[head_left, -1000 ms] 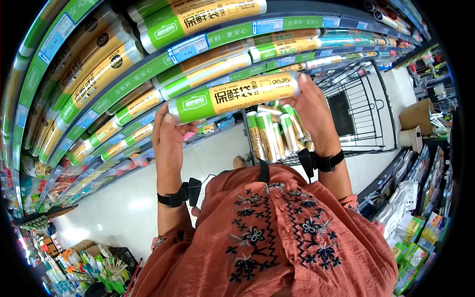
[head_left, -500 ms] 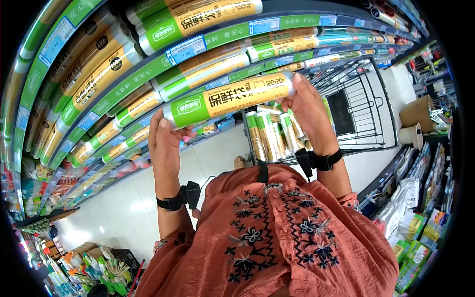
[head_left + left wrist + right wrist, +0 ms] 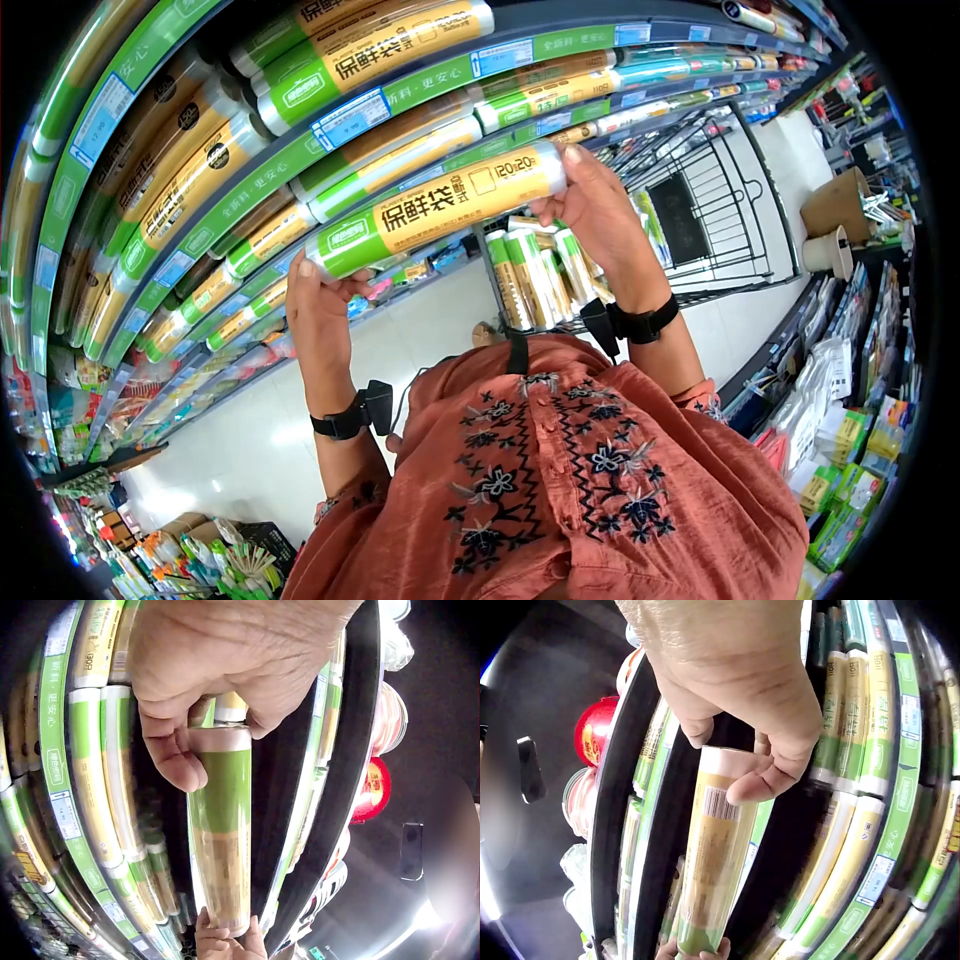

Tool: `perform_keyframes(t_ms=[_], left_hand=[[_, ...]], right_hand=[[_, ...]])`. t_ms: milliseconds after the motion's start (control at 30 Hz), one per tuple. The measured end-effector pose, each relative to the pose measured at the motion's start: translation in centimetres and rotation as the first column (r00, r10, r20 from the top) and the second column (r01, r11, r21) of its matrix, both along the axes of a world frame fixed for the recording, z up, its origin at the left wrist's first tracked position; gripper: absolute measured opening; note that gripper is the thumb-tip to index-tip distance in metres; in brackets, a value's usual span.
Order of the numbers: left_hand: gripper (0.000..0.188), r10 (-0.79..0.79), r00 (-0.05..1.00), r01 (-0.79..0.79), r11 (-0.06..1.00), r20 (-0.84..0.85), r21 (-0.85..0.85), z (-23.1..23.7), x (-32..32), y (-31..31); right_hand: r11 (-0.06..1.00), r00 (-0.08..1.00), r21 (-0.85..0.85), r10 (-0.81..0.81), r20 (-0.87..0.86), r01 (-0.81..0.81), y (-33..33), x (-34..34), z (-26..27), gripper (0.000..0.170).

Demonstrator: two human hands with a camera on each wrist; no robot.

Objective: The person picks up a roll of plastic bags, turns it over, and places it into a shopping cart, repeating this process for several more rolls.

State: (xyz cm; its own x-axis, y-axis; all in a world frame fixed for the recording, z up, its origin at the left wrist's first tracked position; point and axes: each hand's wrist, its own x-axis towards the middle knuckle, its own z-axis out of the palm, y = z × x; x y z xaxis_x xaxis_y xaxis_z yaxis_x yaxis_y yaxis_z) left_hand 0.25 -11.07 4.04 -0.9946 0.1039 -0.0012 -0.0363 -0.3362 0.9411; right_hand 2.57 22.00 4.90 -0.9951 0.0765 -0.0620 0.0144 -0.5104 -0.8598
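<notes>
A roll of plastic food bags (image 3: 430,212), green at one end and tan along the rest, is held level across the body in front of the shelves. My left hand (image 3: 320,310) pinches its green end between thumb and fingers. At the tan end, my right hand (image 3: 600,215) grips with the thumb on top and fingers beneath. In the left wrist view, the left fingers (image 3: 174,757) curl around the clear end of the roll (image 3: 223,802). The right wrist view shows a barcode on the roll (image 3: 712,847) close below the right fingers (image 3: 761,784).
Curved shelves (image 3: 425,80) packed with similar rolls run along the left and front. Beyond the right hand stands a black wire shopping cart (image 3: 765,215), with several green-and-tan rolls (image 3: 520,280) upright in it. Racks of packaged goods (image 3: 850,430) line the right side.
The roll and both hands have shifted left and slightly down in the head view, as have the shelves. Both hands keep their hold on the roll's ends.
</notes>
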Motion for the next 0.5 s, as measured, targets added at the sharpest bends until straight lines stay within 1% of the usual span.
perform_keyframes(t_ms=[100, 200, 400, 500], left_hand=[[0.041, -0.018, 1.000, 0.018, 1.000, 0.004, 0.004, 0.10, 0.06, 0.00], [0.041, -0.030, 1.000, 0.030, 1.000, 0.003, 0.003, 0.09, 0.07, -0.08], [0.037, -0.032, 0.999, 0.032, 0.999, -0.002, -0.008, 0.72, 0.08, 0.28], [0.035, -0.021, 1.000, 0.021, 0.999, -0.005, -0.029, 0.77, 0.11, 0.29]], right_hand=[[1.000, 1.000, -0.003, 0.009, -0.022, -0.009, 0.05, 0.04, 0.09, 0.036], [1.000, 1.000, -0.020, -0.013, -0.016, 0.013, -0.04, 0.19, 0.08, 0.037], [1.000, 1.000, -0.006, -0.004, -0.009, 0.004, 0.11, 0.13, 0.28, 0.037], [0.999, 0.999, 0.002, -0.037, 0.032, 0.037, 0.36, -0.23, -0.40, 0.036]])
